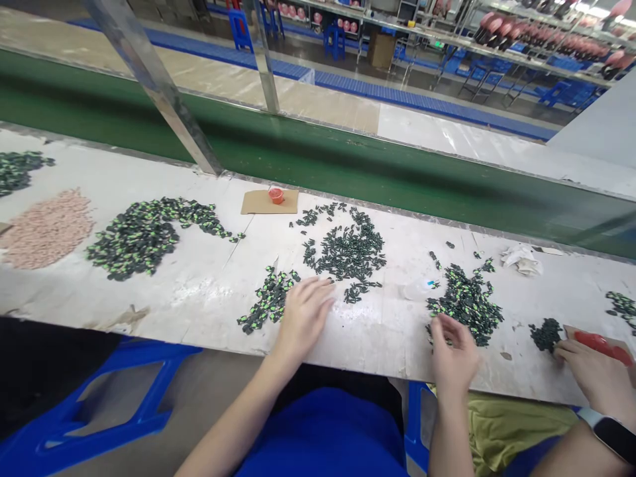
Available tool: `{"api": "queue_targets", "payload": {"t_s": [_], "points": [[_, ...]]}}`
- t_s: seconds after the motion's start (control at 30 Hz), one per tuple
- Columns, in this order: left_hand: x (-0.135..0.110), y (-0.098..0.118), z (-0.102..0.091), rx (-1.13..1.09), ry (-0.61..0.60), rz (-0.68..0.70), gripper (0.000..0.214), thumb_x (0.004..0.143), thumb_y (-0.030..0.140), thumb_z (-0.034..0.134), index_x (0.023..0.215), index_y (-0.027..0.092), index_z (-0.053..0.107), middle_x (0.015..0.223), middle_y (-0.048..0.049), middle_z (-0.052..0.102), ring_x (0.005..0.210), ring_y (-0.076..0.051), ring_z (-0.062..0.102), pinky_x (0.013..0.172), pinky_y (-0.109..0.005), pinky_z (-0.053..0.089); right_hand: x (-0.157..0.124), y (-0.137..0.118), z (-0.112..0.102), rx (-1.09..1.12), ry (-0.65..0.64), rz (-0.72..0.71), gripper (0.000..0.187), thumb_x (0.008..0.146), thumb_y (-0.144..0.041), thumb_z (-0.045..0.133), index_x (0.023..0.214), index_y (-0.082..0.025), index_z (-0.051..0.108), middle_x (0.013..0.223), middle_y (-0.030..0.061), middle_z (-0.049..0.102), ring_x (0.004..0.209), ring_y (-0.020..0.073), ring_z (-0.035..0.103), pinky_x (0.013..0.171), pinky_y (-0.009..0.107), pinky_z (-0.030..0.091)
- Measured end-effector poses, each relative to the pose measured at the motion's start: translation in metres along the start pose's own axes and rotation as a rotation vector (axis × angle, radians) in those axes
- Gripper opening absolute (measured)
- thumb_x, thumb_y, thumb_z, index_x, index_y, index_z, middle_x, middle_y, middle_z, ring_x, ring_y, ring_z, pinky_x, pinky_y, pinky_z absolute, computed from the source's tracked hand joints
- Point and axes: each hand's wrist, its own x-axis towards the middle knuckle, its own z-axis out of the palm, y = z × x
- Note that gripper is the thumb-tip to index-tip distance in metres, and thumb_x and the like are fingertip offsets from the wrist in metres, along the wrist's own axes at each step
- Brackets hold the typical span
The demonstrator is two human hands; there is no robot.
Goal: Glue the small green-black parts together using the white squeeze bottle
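My left hand [304, 314] lies on the white worktable [199, 291] with fingers stretched toward a pile of dark small parts [348, 252]. A strip of green-and-black parts [268, 299] lies just left of it. My right hand [452, 354] is curled at the table's near edge, touching the lower left of a green-and-black pile [467, 301]; whether it pinches a part is hidden.
A large green-and-black pile [144, 235] and a pink pile [47, 228] lie to the left. A red cap [275, 195] sits on cardboard [258, 202]. Another person's hand [593, 374] with a watch works at the right beside a red object [603, 346]. A green conveyor [348, 159] runs behind.
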Motion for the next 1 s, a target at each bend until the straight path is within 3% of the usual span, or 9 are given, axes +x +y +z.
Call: {"api": "queue_targets", "payload": {"t_s": [0.07,0.13,0.3,0.43,0.53,0.63,0.7,0.83,1.0], "points": [[0.003,-0.017,-0.010,0.123,0.009,-0.022,0.020,0.086,0.019,0.055,0.099,0.024,0.069,0.101,-0.0068,0.072,0.100,-0.029,0.059,0.086,-0.047,0.044,0.011,0.003,-0.008,-0.207,0.155,-0.132,0.043,0.081,-0.052,0.055,0.091,-0.014,0.071,0.091,0.0149,0.068,0.088,0.0273,0.061,0.086,0.047,0.047],[0.005,-0.030,-0.018,0.190,-0.098,0.025,0.028,0.084,0.009,0.048,0.096,0.024,0.069,0.099,-0.0067,0.072,0.096,-0.029,0.059,0.081,-0.046,0.044,0.018,0.002,-0.007,-0.327,0.196,-0.248,0.050,0.083,-0.057,0.050,0.097,-0.013,0.070,0.102,0.0180,0.065,0.106,0.0325,0.053,0.096,0.052,0.039],[0.007,-0.041,-0.026,0.179,-0.244,0.094,0.043,0.079,-0.002,0.036,0.094,0.021,0.069,0.092,-0.0091,0.068,0.087,-0.024,0.057,0.073,-0.037,0.048,0.022,-0.001,0.025,-0.381,-0.057,-0.235,0.075,0.072,-0.070,0.054,0.124,-0.015,0.055,0.123,0.0207,0.054,0.125,0.0405,0.033,0.098,0.062,0.027],[0.008,-0.029,-0.025,0.057,-0.232,0.108,0.037,0.085,0.005,0.037,0.094,0.021,0.069,0.092,-0.0070,0.067,0.086,-0.020,0.061,0.070,-0.031,0.053,0.027,-0.003,0.044,-0.394,-0.181,-0.168,0.060,0.074,-0.063,0.056,0.115,-0.020,0.054,0.136,0.0185,0.045,0.135,0.0437,0.015,0.097,0.068,0.019],[0.005,-0.013,-0.017,-0.156,-0.253,0.139,0.028,0.089,0.012,0.043,0.090,0.020,0.069,0.090,-0.0050,0.070,0.079,-0.015,0.066,0.068,-0.026,0.056,0.027,-0.010,0.042,-0.245,-0.162,-0.187,0.044,0.075,-0.056,0.059,0.099,-0.020,0.052,0.131,0.0171,0.050,0.137,0.0390,0.021,0.102,0.063,0.021],[-0.003,-0.005,-0.004,-0.287,-0.263,0.163,0.026,0.091,0.013,0.045,0.087,0.020,0.070,0.087,-0.0052,0.072,0.076,-0.014,0.069,0.067,-0.024,0.058,0.018,-0.020,0.034,0.106,-0.269,-0.058,0.039,0.072,-0.048,0.067,0.093,-0.022,0.049,0.110,0.0130,0.064,0.116,0.0302,0.052,0.095,0.049,0.041],[-0.009,-0.006,0.004,-0.252,-0.238,0.177,0.025,0.090,0.012,0.048,0.085,0.020,0.071,0.086,-0.0055,0.074,0.085,-0.018,0.070,0.072,-0.030,0.059,0.009,-0.024,0.031,0.310,-0.350,0.077,0.038,0.069,-0.045,0.072,0.090,-0.022,0.051,0.092,0.0076,0.068,0.091,0.0250,0.063,0.079,0.041,0.051],[-0.017,-0.013,0.011,-0.152,-0.182,0.133,0.016,0.086,0.015,0.058,0.086,0.022,0.072,0.089,-0.0057,0.076,0.102,-0.026,0.066,0.082,-0.043,0.058,-0.011,-0.030,0.032,0.559,-0.329,0.242,0.035,0.062,-0.042,0.076,0.085,-0.019,0.063,0.077,0.0032,0.066,0.064,0.0184,0.059,0.055,0.032,0.051],[-0.017,-0.010,0.009,-0.166,-0.166,0.037,0.011,0.085,0.019,0.061,0.090,0.022,0.071,0.089,-0.0041,0.076,0.098,-0.024,0.068,0.081,-0.038,0.058,-0.031,-0.037,0.048,0.646,-0.359,0.377,0.036,0.066,-0.051,0.071,0.070,-0.016,0.065,0.066,0.0049,0.066,0.053,0.0162,0.056,0.043,0.027,0.044]]}}
